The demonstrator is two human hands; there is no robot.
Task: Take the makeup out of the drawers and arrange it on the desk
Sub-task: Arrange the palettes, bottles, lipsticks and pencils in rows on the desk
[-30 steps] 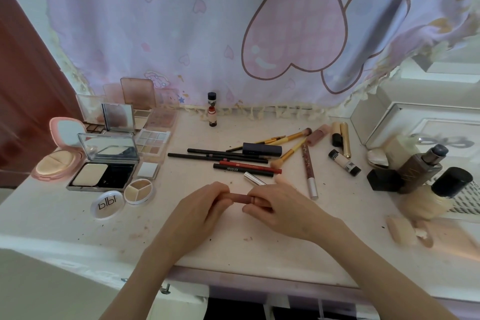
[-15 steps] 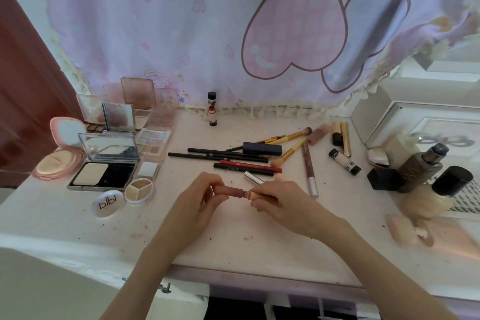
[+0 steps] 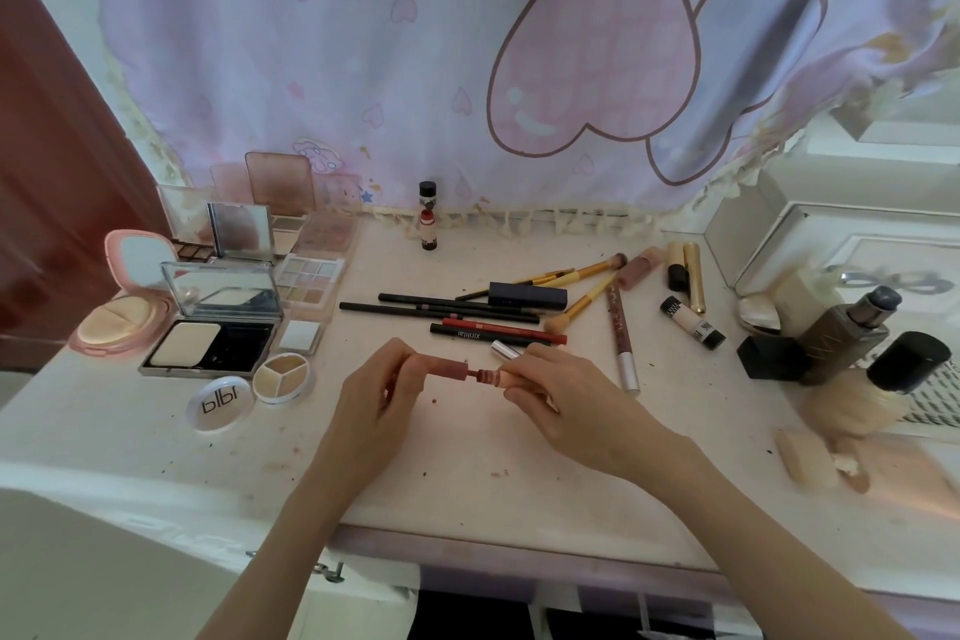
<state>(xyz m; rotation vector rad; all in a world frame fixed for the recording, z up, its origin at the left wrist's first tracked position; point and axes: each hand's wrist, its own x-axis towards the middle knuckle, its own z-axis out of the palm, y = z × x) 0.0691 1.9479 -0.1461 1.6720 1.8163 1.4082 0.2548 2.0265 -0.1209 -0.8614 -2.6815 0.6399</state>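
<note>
My left hand (image 3: 382,392) and right hand (image 3: 563,392) have pulled the pink lip gloss tube (image 3: 445,371) apart; a gap now shows at its neck, mid-frame above the tabletop (image 3: 467,473). Fingers of both hands pinch its ends. It seems I'm checking it, not placing it yet.

Curtain (image 3: 415,68): pale lilac w/ pink gingham hearts, dark brown outlines, small pink hearts. Desk (image 3: 467,457): off-white, brownish specks. Lip gloss tube (image 3: 449,372): dusty pink, both halves. Pencils: black eyeliner pencils (image 3: 441,312), one red pencil (image 3: 504,331). Makeup brushes (image 3: 582,304): yellow handles, tan bristles. Powder compact (image 3: 213,348): silver frame, black tray, cream pan. Cushion compact (image 3: 122,322): pink, beige puff. Eyeshadow palette (image 3: 306,281): pastel/neutral squares. Foundation bottle (image 3: 872,390): beige, black cap. Round lid (image 3: 219,403): white, black lettering.
</note>
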